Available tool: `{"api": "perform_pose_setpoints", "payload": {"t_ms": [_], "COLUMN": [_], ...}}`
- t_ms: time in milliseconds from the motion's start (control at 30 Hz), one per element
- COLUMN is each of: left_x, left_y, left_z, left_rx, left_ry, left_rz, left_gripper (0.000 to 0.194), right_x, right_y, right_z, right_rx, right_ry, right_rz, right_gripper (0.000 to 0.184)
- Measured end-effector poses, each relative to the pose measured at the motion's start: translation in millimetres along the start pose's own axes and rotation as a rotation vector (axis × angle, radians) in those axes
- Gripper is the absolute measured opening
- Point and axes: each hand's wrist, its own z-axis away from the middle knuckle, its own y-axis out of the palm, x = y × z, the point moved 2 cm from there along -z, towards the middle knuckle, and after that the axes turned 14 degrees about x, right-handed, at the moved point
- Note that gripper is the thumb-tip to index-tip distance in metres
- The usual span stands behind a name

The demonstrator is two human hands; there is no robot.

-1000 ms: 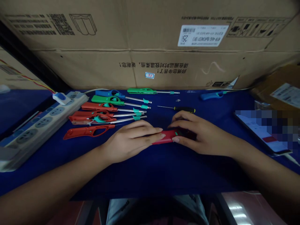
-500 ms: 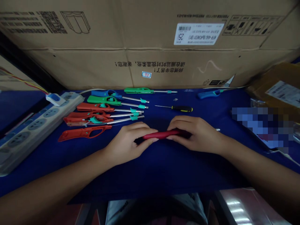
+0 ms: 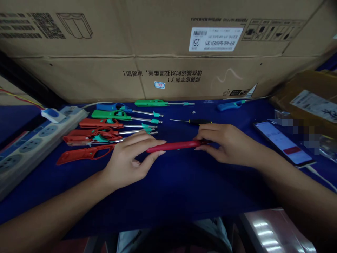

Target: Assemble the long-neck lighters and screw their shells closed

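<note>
A red stick lighter (image 3: 176,145) is held level above the blue tabletop, its narrow edge towards me. My left hand (image 3: 131,154) pinches its left end between thumb and fingers. At the other end, the fingers and thumb of my right hand (image 3: 226,144) close round it and hide that part. Just beyond my right hand lies a screwdriver (image 3: 198,121) with a black and yellow handle. Past my left hand, several stick lighters lie in a row, among them a green one (image 3: 110,114), a blue one (image 3: 113,106) and an orange-red shell (image 3: 86,154).
A white power strip (image 3: 39,140) runs along the left side. A large cardboard box (image 3: 163,45) stands across the back. On the right are a phone (image 3: 284,140) with a cable, a smaller brown box (image 3: 302,95) and a blue lighter (image 3: 230,105).
My left hand has slid left along the red lighter, so more of it shows between my hands. The view has shifted a little, and the phone shows more clearly.
</note>
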Motion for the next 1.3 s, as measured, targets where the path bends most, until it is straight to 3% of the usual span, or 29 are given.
{"api": "perform_pose_setpoints", "payload": {"t_ms": [133, 267, 333, 433, 600, 1000, 1167, 1300], "left_x": [-1, 2, 2, 2, 6, 0, 3, 12], "left_y": [-1.6, 3.0, 7.4, 12.5, 9.8, 10.7, 13.7, 6.9], "left_z": [0, -1, -1, 1, 3, 4, 1, -2], "left_rx": [0.057, 0.212, 0.295, 0.377, 0.356, 0.412, 0.460, 0.363], "left_ry": [0.004, -0.084, -0.068, -0.036, -0.089, -0.090, -0.180, -0.195], "left_rz": [-0.036, -0.109, -0.172, -0.188, -0.044, 0.034, 0.093, 0.123], "left_gripper": [0.020, 0.030, 0.038, 0.033, 0.027, 0.024, 0.024, 0.024], "right_x": [2, 5, 8, 13, 12, 20, 18, 6], "right_y": [4, 14, 19, 21, 12, 19, 17, 14], "right_z": [-3, -9, -11, -10, -4, -9, -11, -10], "right_rx": [-0.028, -0.042, -0.045, -0.063, -0.089, 0.053, 0.085, 0.086], "right_ry": [0.008, -0.021, -0.046, -0.078, -0.033, -0.044, 0.010, 0.045], "right_rz": [0.033, 0.043, 0.094, 0.177, 0.262, 0.249, 0.239, 0.205], "right_gripper": [0.011, 0.015, 0.019, 0.023, 0.025, 0.016, 0.014, 0.013]}}
